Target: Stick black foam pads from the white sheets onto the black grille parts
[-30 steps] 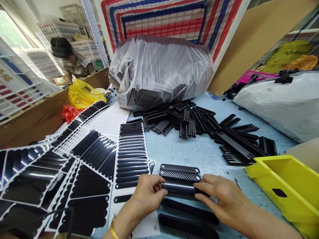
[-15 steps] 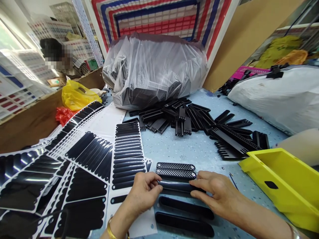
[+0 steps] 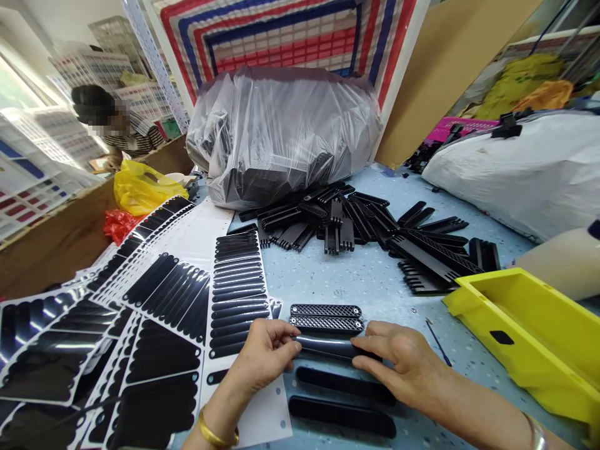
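Observation:
My left hand (image 3: 265,359) pinches the left end of a glossy black strip (image 3: 323,345) lying on a long black comb piece on the blue table. My right hand (image 3: 398,362) presses its fingers flat on the strip's right end. Two textured black comb pieces (image 3: 325,317) lie just beyond the strip, and two plain black pieces (image 3: 344,400) lie nearer to me. A white sticker sheet (image 3: 239,294) with rows of black strips lies left of my left hand.
A heap of black combs (image 3: 365,234) covers the table's middle, behind it a big clear bag (image 3: 285,134) of more. A yellow bin (image 3: 529,337) stands at the right, a white sack (image 3: 520,175) beyond it. Several sticker sheets (image 3: 94,337) spread left. A person (image 3: 117,125) works far left.
Both hands have stayed on the glossy strip, their fingers shifting slightly along it. The view has drifted a little; nothing else on the table moved.

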The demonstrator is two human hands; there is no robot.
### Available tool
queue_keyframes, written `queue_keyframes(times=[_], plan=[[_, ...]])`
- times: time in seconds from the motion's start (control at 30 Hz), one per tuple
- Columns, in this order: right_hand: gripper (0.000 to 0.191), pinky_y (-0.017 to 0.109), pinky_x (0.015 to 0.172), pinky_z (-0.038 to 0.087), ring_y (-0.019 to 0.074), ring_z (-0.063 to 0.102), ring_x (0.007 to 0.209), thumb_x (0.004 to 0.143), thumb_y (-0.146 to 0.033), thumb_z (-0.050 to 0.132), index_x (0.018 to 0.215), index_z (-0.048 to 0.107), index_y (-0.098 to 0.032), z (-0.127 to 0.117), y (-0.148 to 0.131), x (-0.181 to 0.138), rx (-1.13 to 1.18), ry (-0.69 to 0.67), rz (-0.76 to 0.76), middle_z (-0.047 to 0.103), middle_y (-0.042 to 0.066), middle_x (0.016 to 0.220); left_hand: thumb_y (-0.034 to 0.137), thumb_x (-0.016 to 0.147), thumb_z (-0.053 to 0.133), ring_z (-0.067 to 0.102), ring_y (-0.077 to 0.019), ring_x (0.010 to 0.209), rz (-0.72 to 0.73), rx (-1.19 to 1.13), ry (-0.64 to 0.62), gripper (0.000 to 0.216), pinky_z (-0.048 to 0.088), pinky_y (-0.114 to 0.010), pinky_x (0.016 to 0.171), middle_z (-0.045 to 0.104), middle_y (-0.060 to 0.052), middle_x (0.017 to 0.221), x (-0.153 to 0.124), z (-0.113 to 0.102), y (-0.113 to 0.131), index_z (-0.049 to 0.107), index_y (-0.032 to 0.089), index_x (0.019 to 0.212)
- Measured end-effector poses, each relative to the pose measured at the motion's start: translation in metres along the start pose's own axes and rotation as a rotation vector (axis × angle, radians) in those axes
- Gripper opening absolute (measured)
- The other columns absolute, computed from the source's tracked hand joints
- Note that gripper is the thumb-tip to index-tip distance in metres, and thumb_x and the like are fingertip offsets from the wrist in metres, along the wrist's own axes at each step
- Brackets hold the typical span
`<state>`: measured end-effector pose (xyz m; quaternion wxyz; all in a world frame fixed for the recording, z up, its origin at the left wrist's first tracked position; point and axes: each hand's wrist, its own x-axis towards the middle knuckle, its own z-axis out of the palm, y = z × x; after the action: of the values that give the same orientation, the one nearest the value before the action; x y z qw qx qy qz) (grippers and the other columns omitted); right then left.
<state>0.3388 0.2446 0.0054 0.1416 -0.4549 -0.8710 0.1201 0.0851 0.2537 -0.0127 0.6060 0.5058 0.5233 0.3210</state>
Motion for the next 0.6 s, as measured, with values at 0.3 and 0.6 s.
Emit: queue_keyframes(times=[0.3, 0.6], plan=[[0.017, 0.031, 0.06, 0.05, 0.0197, 0.067, 0.064, 0.084, -0.012, 0.062, 0.088, 0.076, -0.021, 0.0063, -0.0001, -0.008, 0.015, 0.142, -0.081, 0.071, 0.003, 0.073, 0.024, 0.06, 0.067, 0.055, -0.0108, 0.041, -0.074, 0.003, 0.087, 0.016, 0.037, -0.019, 0.04, 0.057, 0.003, 0.048, 0.0019, 0.0065, 0.0016, 0.067, 0.013, 0.071], [0.018, 0.03, 0.06, 0.052, 0.0194, 0.068, 0.065, 0.084, -0.01, 0.058, 0.083, 0.074, -0.018, 0.0092, -0.0021, -0.0073, 0.13, 0.121, -0.042, 0.072, 0.005, 0.076, 0.026, 0.061, 0.067, 0.06, -0.0122, 0.044, -0.086, -0.01, 0.072, 0.02, 0.039, -0.018, 0.04, 0.059, 0.002, 0.048, 0.0022, 0.0063, 0.0047, 0.068, 0.012, 0.075]])
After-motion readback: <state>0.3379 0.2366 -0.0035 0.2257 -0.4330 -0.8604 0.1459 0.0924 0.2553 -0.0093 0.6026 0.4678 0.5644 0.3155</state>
